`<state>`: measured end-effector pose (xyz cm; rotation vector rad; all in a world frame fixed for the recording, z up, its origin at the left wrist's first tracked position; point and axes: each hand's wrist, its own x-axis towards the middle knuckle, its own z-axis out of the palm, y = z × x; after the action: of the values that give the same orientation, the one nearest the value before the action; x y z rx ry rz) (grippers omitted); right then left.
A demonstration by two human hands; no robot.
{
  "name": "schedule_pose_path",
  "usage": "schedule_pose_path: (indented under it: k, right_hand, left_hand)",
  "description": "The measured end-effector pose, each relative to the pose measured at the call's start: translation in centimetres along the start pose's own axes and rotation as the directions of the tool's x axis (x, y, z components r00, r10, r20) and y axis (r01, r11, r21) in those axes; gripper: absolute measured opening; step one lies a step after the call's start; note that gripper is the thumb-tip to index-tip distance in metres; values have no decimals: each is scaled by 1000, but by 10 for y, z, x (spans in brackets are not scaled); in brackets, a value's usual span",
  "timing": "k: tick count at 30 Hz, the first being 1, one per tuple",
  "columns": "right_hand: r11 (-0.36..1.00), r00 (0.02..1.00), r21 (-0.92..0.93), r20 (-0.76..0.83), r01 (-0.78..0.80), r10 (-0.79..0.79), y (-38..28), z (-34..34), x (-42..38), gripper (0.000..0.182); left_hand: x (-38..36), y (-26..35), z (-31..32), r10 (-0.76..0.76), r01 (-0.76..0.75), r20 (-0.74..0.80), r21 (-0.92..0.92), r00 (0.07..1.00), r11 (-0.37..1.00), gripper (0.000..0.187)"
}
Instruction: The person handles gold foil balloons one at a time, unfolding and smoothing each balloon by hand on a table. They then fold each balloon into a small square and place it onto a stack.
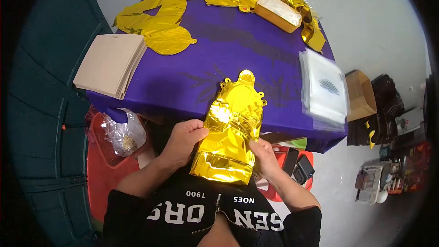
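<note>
A folded gold foil sheet (233, 128) with small ringed tabs near its top lies partly over the front edge of the purple-covered table (183, 75). My left hand (185, 139) grips its left side, thumb on top and fingers underneath. On the right side, my right hand (265, 155) pinches the foil's lower edge in the same way. The foil's lower end hangs in front of the black top. Other flat gold foil pieces (169, 16) are spread at the table's back left.
Brown cards (109, 64) are stacked at the left, clear plastic sleeves (323, 87) at the right. A gold box (279, 13) stands at the back. Below the table are a red basket (103, 142) with a clear bag and a red tray (308, 185) holding dark phone-like objects.
</note>
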<state>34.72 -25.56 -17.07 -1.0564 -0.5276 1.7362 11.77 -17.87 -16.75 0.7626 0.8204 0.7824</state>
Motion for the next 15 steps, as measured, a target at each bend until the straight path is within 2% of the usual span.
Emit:
schedule_pose_path:
  k: [5, 9, 12, 15]
  right_hand:
    - [997, 997, -6, 15, 77, -77, 0, 8, 2, 23]
    - [997, 992, 45, 98, 69, -74, -2, 2, 3, 20]
    - [990, 995, 115, 49, 80, -86, -5, 10, 6, 19]
    - [990, 992, 101, 76, 95, -103, 1, 1, 12, 18]
  left_hand:
    - [-2, 12, 10, -78, 76, -9, -99, 997, 992, 14]
    - [0, 11, 15, -58, 60, 22, -132, 998, 989, 17]
    - [3, 7, 16, -67, 73, 44, -156, 997, 985, 19]
    - [3, 8, 15, -60, 69, 55, -163, 997, 984, 21]
